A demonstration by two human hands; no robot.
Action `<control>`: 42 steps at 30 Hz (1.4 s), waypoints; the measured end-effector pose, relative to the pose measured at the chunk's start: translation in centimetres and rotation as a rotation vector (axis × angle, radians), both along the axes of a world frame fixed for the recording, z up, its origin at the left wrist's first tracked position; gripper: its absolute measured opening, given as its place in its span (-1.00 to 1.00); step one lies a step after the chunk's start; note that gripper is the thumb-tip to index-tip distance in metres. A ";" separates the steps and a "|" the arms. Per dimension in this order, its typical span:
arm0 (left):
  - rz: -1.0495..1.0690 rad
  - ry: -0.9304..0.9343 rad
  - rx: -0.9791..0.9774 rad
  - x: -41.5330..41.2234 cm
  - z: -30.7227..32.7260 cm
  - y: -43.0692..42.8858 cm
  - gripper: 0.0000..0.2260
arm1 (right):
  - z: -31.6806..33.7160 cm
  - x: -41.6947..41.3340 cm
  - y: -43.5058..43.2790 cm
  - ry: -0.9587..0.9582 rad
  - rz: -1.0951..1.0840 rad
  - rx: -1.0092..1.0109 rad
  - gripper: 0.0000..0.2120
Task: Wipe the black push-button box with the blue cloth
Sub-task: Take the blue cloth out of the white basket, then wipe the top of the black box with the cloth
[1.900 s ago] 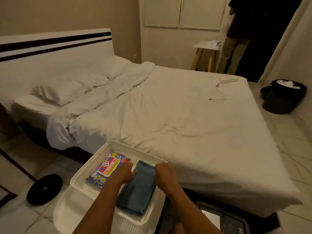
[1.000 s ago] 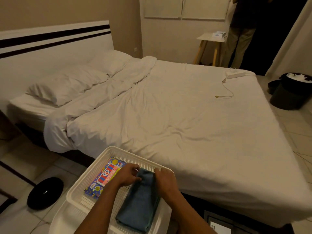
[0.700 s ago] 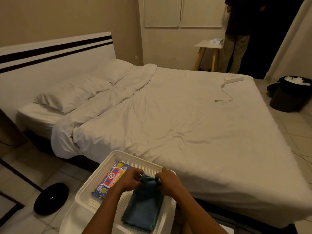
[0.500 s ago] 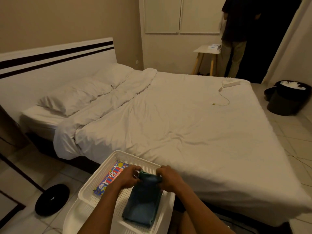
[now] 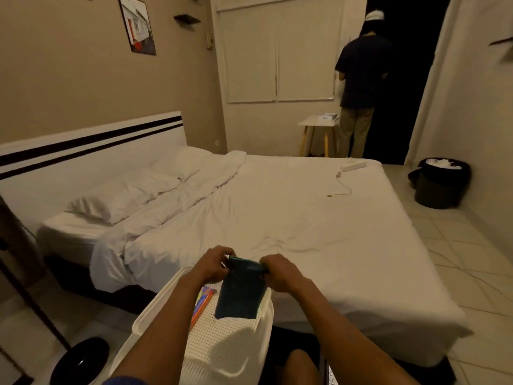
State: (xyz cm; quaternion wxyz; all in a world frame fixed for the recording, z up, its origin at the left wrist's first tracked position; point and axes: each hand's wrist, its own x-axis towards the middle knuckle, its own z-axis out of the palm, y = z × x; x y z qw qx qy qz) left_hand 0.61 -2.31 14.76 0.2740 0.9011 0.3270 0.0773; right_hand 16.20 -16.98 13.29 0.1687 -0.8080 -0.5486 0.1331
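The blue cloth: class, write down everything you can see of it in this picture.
The blue cloth is dark teal, soft-looking fabric, folded into a long narrow shape. Its top edge is bunched and pinched between the left hand and the right hand, one at each upper corner. It hangs down from them, tilted, with its lower end inside the white perforated basket. Whether that end rests on the basket floor cannot be told.

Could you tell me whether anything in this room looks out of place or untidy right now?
Mostly the bed: its duvet is bunched in a rumpled ridge toward the pillows, and a white power strip with a loose cable lies on the far corner. The bin looks full. Both hands hold the blue cloth normally.
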 end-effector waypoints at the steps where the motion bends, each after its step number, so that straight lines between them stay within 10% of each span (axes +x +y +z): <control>1: -0.006 -0.022 0.039 0.8 1.3 -0.4 -0.76 | 1.5 0.4 -0.6 -0.038 -0.007 0.037 -0.91; 14: -0.199 -0.353 0.195 12.5 10.0 -14.3 -0.79 | 12.5 8.7 -15.9 -0.419 -0.268 0.225 -0.90; 42: -0.527 0.354 -0.202 15.8 -12.3 -26.5 -0.68 | -10.7 8.4 -31.8 0.018 -0.294 -0.126 -0.79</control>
